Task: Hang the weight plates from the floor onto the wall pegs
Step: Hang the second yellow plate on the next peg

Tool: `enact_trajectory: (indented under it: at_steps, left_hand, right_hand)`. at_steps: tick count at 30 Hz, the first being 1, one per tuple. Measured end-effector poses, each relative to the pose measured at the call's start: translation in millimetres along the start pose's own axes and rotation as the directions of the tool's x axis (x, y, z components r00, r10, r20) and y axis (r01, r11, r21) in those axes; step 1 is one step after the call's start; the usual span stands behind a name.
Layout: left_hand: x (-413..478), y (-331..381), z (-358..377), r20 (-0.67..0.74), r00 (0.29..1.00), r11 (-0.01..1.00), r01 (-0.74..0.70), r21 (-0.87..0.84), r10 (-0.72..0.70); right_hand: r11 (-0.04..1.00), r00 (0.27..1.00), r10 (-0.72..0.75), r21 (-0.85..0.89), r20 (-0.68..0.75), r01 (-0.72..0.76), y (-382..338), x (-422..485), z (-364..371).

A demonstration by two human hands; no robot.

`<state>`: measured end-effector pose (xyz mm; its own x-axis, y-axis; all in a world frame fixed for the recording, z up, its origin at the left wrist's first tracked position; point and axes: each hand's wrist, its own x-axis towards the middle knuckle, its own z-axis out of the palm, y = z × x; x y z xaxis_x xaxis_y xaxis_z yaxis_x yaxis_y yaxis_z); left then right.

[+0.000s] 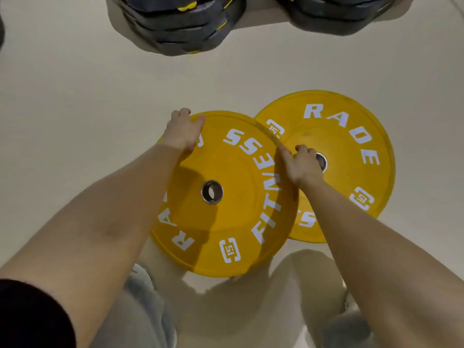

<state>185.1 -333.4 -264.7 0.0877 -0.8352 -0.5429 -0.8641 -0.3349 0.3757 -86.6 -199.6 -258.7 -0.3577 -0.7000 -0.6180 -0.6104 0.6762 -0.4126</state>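
I grip the near yellow plate [226, 197] by its rim: left hand [183, 130] curled over the far-left edge, right hand [300, 163] on the right edge, hands apart. It overlaps a second yellow plate [351, 146] lying under and beyond my right hand on the pale floor [75, 96]. Two dark plate stacks [180, 26] [336, 13] sit beyond both hands. Legible: "FITNESS", "RADE", "15"

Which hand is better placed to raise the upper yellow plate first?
Probably the right hand: it grips the upper plate rim where it lies over the second plate, so fingers fit beneath. The left hand grips the far rim.
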Motion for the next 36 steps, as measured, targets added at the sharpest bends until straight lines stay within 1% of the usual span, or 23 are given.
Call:
enact_trajectory:
  at_steps: [2, 3, 4, 6, 7, 9, 12, 14, 18, 22, 27, 29, 31, 32, 35, 36]
  left_hand:
    - [25.8, -10.3, 7.3, -0.118, 0.992, 0.994, -0.034, 0.105, 0.046]
    - [38.6, -11.6, 7.6, -0.131, 0.990, 0.992, -0.041, 0.116, 0.056]
    - [51.9, -10.4, 9.6, -0.099, 0.993, 0.994, -0.051, 0.101, 0.061]
    - [72.7, -5.9, 6.8, 0.059, 0.998, 0.999, -0.014, 0.041, 0.012]
    - [79.1, -4.4, 4.6, 0.129, 0.991, 1.000, 0.025, 0.004, -0.026]
    - [84.8, -9.2, 0.7, 0.223, 0.973, 0.998, 0.063, -0.029, -0.055]
    - [86.4, -19.3, 2.2, 0.304, 0.952, 0.996, 0.052, -0.071, -0.028]
    - [81.2, -17.0, 3.4, 0.308, 0.951, 0.998, 0.009, -0.061, 0.010]
    - [65.2, -7.6, 1.1, 0.268, 0.961, 0.996, -0.079, 0.041, 0.066]
    - [52.4, -14.0, -10.2, 0.232, 0.965, 0.975, -0.164, 0.149, 0.127]
    - [34.1, -21.7, -34.0, 0.177, 0.944, 0.911, -0.318, 0.263, 0.278]
    - [25.4, -22.9, -40.0, 0.110, 0.943, 0.878, -0.333, 0.345, 0.314]
    - [10.0, -23.8, -46.1, 0.012, 0.937, 0.837, -0.317, 0.446, 0.349]
    - [4.9, -23.3, -47.4, -0.010, 0.941, 0.830, -0.294, 0.474, 0.339]
    - [-15.3, -30.2, -59.6, -0.085, 0.935, 0.825, -0.259, 0.503, 0.346]
    - [-22.7, -33.0, -63.6, -0.116, 0.934, 0.837, -0.242, 0.490, 0.338]
  right_hand:
    - [0.992, 0.998, 0.014, 0.123, 0.063, -0.021, 9.9, 13.6, 12.2]
    - [0.983, 0.995, 0.029, 0.176, 0.100, -0.046, 12.5, 16.3, 15.4]
    - [0.971, 0.992, 0.044, 0.228, 0.120, -0.071, 15.0, 20.6, 20.4]
    - [0.950, 0.989, 0.061, 0.297, 0.135, -0.099, 16.4, 23.5, 22.9]
    - [0.944, 0.987, 0.070, 0.310, 0.146, -0.113, 16.6, 25.1, 24.0]
    - [0.936, 0.977, 0.096, 0.317, 0.191, -0.154, 16.3, 26.8, 24.5]
    - [0.915, 0.962, 0.143, 0.339, 0.231, -0.217, 15.6, 27.8, 25.0]
    - [0.909, 0.965, 0.150, 0.355, 0.213, -0.220, 12.8, 26.0, 25.8]
    - [0.904, 0.974, 0.131, 0.381, 0.182, -0.193, 13.3, 18.7, 27.3]
    - [0.924, 0.988, 0.073, 0.364, 0.139, -0.120, 14.0, 6.7, 25.6]
    - [0.929, 0.996, 0.030, 0.365, 0.083, -0.058, 15.9, -11.5, 21.1]
    - [0.927, 0.997, 0.004, 0.374, 0.074, -0.032, 14.9, -21.0, 18.6]
    - [0.919, 0.999, -0.016, 0.394, 0.045, -0.003, 16.5, -32.5, 17.5]
    - [0.917, 0.999, -0.023, 0.398, 0.036, 0.007, 18.4, -33.7, 18.3]
    - [0.922, 0.997, -0.077, 0.382, -0.001, 0.071, 10.8, -55.4, 12.7]
    - [0.924, 0.995, -0.097, 0.371, -0.017, 0.096, 6.3, -60.3, 10.2]
